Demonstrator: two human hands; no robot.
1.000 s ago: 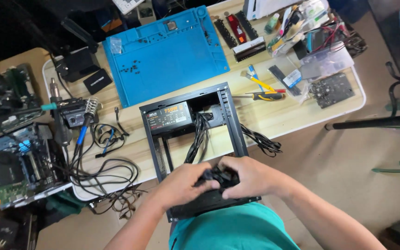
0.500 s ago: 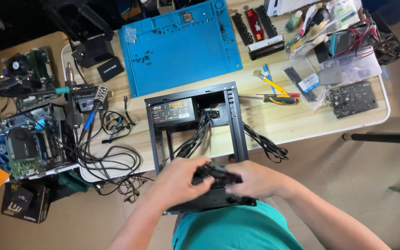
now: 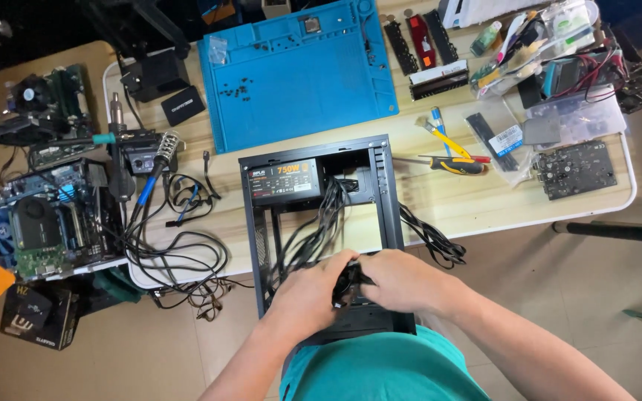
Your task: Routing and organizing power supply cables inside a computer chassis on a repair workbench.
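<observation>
A black open computer case [image 3: 385, 194] lies flat at the table's near edge. A black power supply [image 3: 285, 181] sits in its far end, and a bundle of black cables [image 3: 312, 234] runs from it toward me. My left hand [image 3: 313, 295] and my right hand [image 3: 401, 281] meet over the case's near end. Both close around the loose ends of that cable bundle, pressed together. The connectors themselves are hidden between my fingers.
A blue work mat [image 3: 299, 70] with small screws lies beyond the case. Screwdrivers [image 3: 451, 160], a circuit board [image 3: 575, 169] and plastic bags of parts sit right. A motherboard with fan [image 3: 50, 223], a soldering station [image 3: 139, 152] and tangled wires [image 3: 176, 245] crowd the left.
The view has shifted so the table sits further right and lower. My hands stay clasped on the cables at the case's near end, now slightly higher over the case.
</observation>
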